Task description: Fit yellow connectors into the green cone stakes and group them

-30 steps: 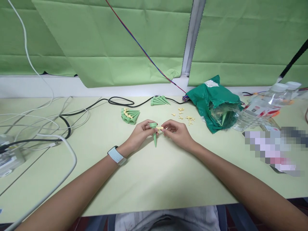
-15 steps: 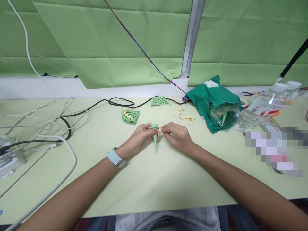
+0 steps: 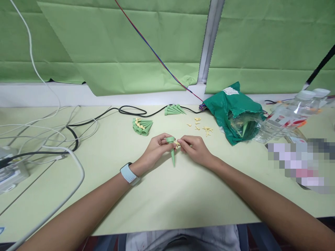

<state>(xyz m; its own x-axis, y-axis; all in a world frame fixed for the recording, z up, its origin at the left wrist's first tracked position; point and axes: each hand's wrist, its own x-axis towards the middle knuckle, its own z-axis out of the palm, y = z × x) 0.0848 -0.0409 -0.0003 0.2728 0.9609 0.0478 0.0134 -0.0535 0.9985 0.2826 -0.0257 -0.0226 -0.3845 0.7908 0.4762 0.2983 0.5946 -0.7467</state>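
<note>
My left hand (image 3: pixel 160 148) is closed round the upper part of a green plastic spike (image 3: pixel 172 158), its wide end up and its point toward me. A small yellow valve (image 3: pixel 177 143) sits at the spike's right side, and the fingertips of my right hand (image 3: pixel 195 148) pinch it. Whether the valve is seated in the spike I cannot tell, as fingers cover the joint. Behind my left hand lies a group of green spikes with yellow valves (image 3: pixel 142 126). Farther back is a row of green spikes (image 3: pixel 175 109). Several loose yellow valves (image 3: pixel 207 129) lie beyond my right hand.
A torn green bag (image 3: pixel 232 111) with a spike inside lies at the back right, beside clear plastic bottles (image 3: pixel 293 108). White and black cables (image 3: pixel 75 139) spread over the left of the table. A blurred patch (image 3: pixel 300 167) covers something at the right.
The spike and both hands have shifted slightly right and toward me. The spike's point now leans a little more to the right. My right fingers are curled closer round the valve.
</note>
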